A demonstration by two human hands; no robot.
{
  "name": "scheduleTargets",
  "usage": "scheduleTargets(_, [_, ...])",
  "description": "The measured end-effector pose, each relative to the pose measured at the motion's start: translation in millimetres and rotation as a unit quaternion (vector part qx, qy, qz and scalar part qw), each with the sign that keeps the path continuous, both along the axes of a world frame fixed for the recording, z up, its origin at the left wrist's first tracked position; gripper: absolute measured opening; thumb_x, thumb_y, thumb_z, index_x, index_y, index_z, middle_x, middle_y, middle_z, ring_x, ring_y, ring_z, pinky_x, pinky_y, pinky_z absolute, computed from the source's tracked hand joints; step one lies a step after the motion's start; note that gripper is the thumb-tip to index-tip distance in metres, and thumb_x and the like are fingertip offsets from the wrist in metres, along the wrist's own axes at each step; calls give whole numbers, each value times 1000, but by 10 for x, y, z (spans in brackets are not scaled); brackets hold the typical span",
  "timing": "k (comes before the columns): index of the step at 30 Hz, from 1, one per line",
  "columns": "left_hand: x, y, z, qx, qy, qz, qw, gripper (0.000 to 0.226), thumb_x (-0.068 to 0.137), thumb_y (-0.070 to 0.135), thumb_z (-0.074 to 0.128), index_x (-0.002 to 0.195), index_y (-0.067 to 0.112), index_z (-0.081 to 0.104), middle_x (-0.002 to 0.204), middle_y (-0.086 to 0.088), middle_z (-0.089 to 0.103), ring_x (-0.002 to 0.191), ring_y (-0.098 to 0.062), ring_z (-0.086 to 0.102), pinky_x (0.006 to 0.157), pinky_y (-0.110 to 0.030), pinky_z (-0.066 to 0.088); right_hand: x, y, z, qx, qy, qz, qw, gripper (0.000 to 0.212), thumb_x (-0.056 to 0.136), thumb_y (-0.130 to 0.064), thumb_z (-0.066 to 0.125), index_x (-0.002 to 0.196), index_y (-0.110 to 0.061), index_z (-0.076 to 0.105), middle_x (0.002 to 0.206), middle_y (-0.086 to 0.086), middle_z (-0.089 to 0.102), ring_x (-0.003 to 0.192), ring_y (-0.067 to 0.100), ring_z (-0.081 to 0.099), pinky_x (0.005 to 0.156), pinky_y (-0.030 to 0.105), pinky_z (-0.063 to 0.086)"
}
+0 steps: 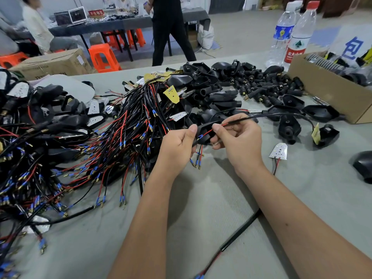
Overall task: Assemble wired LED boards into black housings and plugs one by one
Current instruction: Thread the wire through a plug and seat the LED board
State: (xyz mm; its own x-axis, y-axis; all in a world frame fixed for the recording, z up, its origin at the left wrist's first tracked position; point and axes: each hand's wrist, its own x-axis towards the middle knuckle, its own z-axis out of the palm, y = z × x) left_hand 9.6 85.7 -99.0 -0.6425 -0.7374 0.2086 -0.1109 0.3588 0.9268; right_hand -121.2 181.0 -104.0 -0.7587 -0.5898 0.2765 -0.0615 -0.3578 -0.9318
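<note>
My left hand (178, 144) grips a black housing (204, 132) at the table's middle, thumb on its left edge. My right hand (237, 137) pinches a black cable (261, 116) whose red and black wires with blue-sleeved tips run through the housing and hang out below at the wire ends (196, 163). The cable arcs right to a yellow-backed LED board (316, 133) beside another housing (327, 135). A loose white LED board (279, 151) lies right of my right hand. A big pile of wired boards (90, 137) lies at the left.
Black housings and plugs (251, 83) are heaped at the back. A cardboard box (326, 91) of parts and two water bottles (291, 33) stand at the back right. One loose cable (237, 236) lies under my right forearm. People, orange stools and tables stand beyond the table.
</note>
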Motion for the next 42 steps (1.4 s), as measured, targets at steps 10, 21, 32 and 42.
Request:
scheduleTargets(10, [-15,41,35,4,10,-3,1000,39,110,21,44,80,4,63,62,-11,56,50,-14,44,52,-27,35,39,-5,10,14,-6,64,998,21,87,1,77,87,-6,57,61,12,67,46,21,62,41,26,50])
scheduleTargets(21, [5,51,63,79,62,-20,995,21,101,-7,53,106,4,70,78,-10,75,59,-18,66,58,-27,53,38,-20,-28,58,7,49,997,14,95,-18,72,84,-10,72,65,7,70,46,15,57,39,25,43])
scheduleTargets(32, [-53,65,109,194,188,44,962,18,102,-6,53,108,-3,70,74,-8,76,53,-9,62,52,-18,50,15,-54,-13,72,-61,80,992,51,78,-26,89,109,-11,51,105,14,69,63,22,68,48,30,51])
scheduleTargets(42, [32,61,124,136,92,-15,986,18,101,-7,53,99,-1,70,69,-7,71,49,-14,59,47,-21,46,-55,12,41,-15,-151,146,978,29,91,2,71,111,-17,61,77,4,58,48,9,43,39,17,30])
